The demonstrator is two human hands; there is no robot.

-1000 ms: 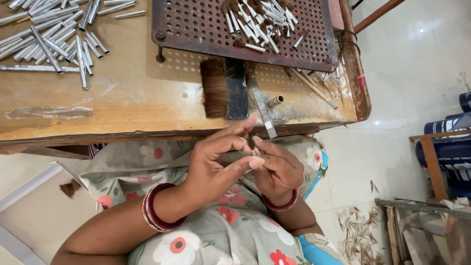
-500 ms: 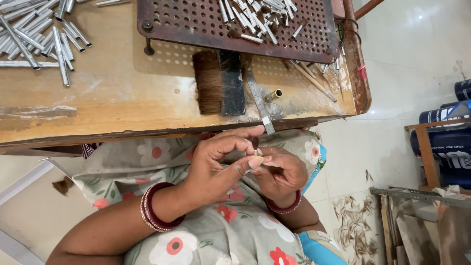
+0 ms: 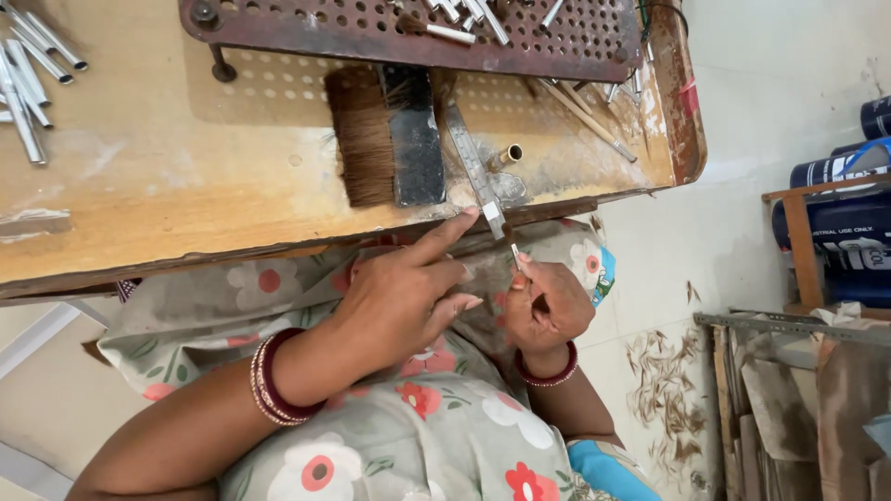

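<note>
A small thin brush (image 3: 511, 243), with a short metal ferrule and a dark tuft at its upper end, is held at the centre of the frame, just below the near edge of the worktop (image 3: 186, 204). It is pinched between the fingers (image 3: 531, 269) of the right hand (image 3: 549, 306), which are drawn together around its lower part; the rest of that hand is curled beneath it. The left hand (image 3: 399, 297) is seen just to the left of the brush, with its index finger stretched up towards the worktop edge and the remaining fingers loosely bent and apart; nothing is gripped by it, and whether the brush is touched by it cannot be told. Red bangles (image 3: 274, 380) are worn on the left wrist and a red bracelet on the right. Both hands are held over a lap covered in flowered cloth (image 3: 418, 436).

On the worktop above the hands, a wide flat brush (image 3: 385, 134) with brown bristles and a dark handle is laid, and just to its right a metal ruler (image 3: 475, 172) is placed with its end overhanging the edge. A small brass tube (image 3: 506, 156) lies beside the ruler. A rusty perforated tray (image 3: 418, 32) is set along the top of the frame, and loose metal tubes (image 3: 32, 83) are scattered at the upper left.
</note>
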